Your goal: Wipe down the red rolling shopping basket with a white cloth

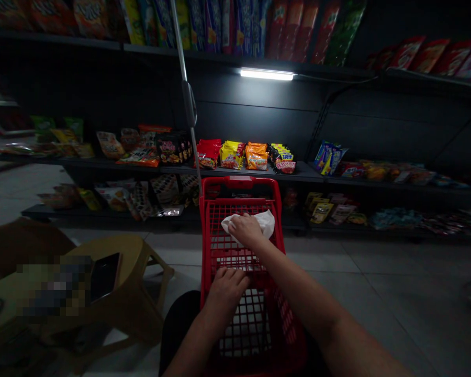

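**Right hand** (246,229): reaching across to the upper middle of the frame and bearing down on a crumpled white cloth (265,221). Its fingers (235,222) are curling closed over the cloth, which is bunching out on both sides of the hand and lying against the far part of a red plastic basket (239,183).

**Left hand** (228,289): sitting at lower centre, just below the right hand, with its fingers (223,274) clenching over a bar of the basket's mesh.

**Basket**: standing upright at centre bottom, between both arms, with its handle end pointing toward the shelving. Dark trousers (178,324) are showing just left of it.

**Surroundings**: a metal pole (179,42) is rising from the basket's far end to the top of the frame. A lower shelf (243,170) is running across the middle of the frame, carrying snack packets (231,155), with more packets lining a top shelf (196,26). A light tube (267,74) is glowing above the middle shelf. At lower left, a tan plastic stool (151,262) is holding a black phone (104,276) beside a pixelated patch. Grey floor tiles (377,283) are filling the lower right.
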`<state>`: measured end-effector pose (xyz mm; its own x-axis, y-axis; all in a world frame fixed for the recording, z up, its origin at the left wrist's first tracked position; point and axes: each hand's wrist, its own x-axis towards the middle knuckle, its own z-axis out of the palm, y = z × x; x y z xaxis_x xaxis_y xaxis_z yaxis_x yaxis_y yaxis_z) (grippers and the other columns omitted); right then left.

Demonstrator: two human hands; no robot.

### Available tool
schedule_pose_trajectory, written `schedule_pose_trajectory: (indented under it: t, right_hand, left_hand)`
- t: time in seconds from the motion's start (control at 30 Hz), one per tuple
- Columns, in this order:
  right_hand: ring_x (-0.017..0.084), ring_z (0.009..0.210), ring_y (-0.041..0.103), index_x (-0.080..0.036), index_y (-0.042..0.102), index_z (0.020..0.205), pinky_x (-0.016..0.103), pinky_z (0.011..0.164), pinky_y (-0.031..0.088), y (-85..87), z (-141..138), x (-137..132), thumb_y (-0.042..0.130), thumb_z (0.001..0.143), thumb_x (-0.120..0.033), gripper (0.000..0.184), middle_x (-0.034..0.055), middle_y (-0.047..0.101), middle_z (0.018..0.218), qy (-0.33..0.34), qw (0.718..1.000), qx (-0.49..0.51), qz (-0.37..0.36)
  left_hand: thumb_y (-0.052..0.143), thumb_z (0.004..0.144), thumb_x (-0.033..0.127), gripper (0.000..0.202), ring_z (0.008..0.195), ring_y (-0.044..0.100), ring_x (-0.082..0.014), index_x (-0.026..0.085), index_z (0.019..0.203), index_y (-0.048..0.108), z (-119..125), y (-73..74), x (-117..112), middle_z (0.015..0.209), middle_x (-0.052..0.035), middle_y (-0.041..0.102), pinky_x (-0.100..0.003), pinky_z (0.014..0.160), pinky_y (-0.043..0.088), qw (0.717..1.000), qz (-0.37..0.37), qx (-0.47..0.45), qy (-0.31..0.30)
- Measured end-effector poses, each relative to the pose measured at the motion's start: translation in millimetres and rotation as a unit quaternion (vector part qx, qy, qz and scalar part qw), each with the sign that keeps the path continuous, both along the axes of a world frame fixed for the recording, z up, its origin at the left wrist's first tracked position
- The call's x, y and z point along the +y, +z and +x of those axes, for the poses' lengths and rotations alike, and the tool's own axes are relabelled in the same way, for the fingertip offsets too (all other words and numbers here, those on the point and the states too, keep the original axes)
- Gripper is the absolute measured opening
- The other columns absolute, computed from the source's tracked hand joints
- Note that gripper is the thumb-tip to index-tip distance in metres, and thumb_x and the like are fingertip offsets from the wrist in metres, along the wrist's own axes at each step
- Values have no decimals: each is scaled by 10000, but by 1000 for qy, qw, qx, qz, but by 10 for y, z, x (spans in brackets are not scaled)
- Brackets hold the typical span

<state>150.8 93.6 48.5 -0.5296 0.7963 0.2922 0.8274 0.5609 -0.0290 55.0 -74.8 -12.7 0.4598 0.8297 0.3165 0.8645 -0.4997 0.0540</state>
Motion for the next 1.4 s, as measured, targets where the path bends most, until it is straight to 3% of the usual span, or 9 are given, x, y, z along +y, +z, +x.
schedule_pose_trajectory:
  t: [0.17, 0.3, 0.47, 0.57, 0.93, 1.07, 1.17, 1.3, 1.4]
  right_hand:
    - [177, 814, 576, -196, 670, 824, 272, 762, 406, -23, 229, 130, 419, 980, -382, 349, 38, 681, 812, -11, 971, 237, -28]
    - [187, 908, 554, -191, 651, 796, 301, 856, 402, 135, 598, 118, 382, 994, -388, 388, 55, 649, 925, -60, 917, 385, 91]
    - [226, 1130, 515, -256, 683, 1118, 367, 1007, 300, 176, 651, 28, 511, 955, -306, 242, 69, 652, 1153, -8, 991, 111, 72]
    - [237, 1108, 537, -265, 649, 1164, 379, 965, 334, 42, 475, -51, 479, 976, -416, 295, 75, 638, 1207, 16, 1000, -8, 24]
    - [268, 1066, 572, -184, 679, 1013, 385, 923, 373, -19, 330, -37, 477, 967, -461, 346, 133, 676, 1109, -26, 998, -24, 48]
    - [190, 870, 615, -181, 666, 842, 289, 799, 413, -46, 474, 167, 462, 959, -530, 421, 79, 700, 905, -6, 983, 179, -32]
    - [146, 632, 551, -171, 630, 802, 260, 631, 407, 36, 742, 335, 296, 952, -653, 605, 27, 639, 712, -48, 914, 394, -83]
    - [128, 600, 488, -174, 602, 828, 247, 590, 380, 301, 1201, 428, 348, 912, -687, 579, -9, 584, 687, -111, 818, 564, 15]
    - [156, 711, 528, -183, 621, 796, 269, 670, 383, 377, 1286, 340, 390, 952, -573, 479, 18, 615, 740, -101, 884, 449, 86]
  left_hand:
    - [550, 925, 165, 286, 971, 558, -184, 287, 1175, 616, -6, 17, -61, 1078, -11, 674, -373, 909, 353, 999, -4, -45, 1]
    - [538, 934, 176, 282, 957, 557, -182, 291, 1180, 615, -21, 28, -71, 1084, -7, 680, -366, 895, 357, 998, -8, -60, -3]
    - [552, 924, 167, 283, 965, 556, -186, 284, 1173, 616, -23, -4, -31, 1089, -7, 677, -372, 902, 350, 998, 4, -70, -3]
    - [562, 915, 157, 297, 963, 558, -181, 285, 1179, 613, -21, -29, -20, 1085, -9, 672, -371, 897, 352, 999, -2, -52, -7]
    - [553, 919, 172, 284, 957, 555, -190, 274, 1180, 597, -30, 15, -15, 1089, -19, 661, -372, 885, 355, 1000, -20, -14, -11]
    - [567, 914, 170, 270, 960, 557, -190, 294, 1151, 599, -21, -6, -70, 1081, 10, 677, -369, 895, 350, 999, -18, -48, -14]
    - [571, 915, 174, 282, 976, 560, -184, 297, 1167, 600, -19, -13, -80, 1099, 11, 679, -366, 907, 347, 997, -2, -71, -12]
    - [569, 911, 162, 295, 970, 565, -182, 294, 1170, 623, -18, 28, -58, 1084, -9, 674, -366, 915, 346, 997, 3, -82, -1]
    - [549, 921, 161, 291, 967, 563, -183, 297, 1164, 632, -14, 57, -53, 1082, -10, 675, -364, 914, 348, 997, 0, -83, 5]
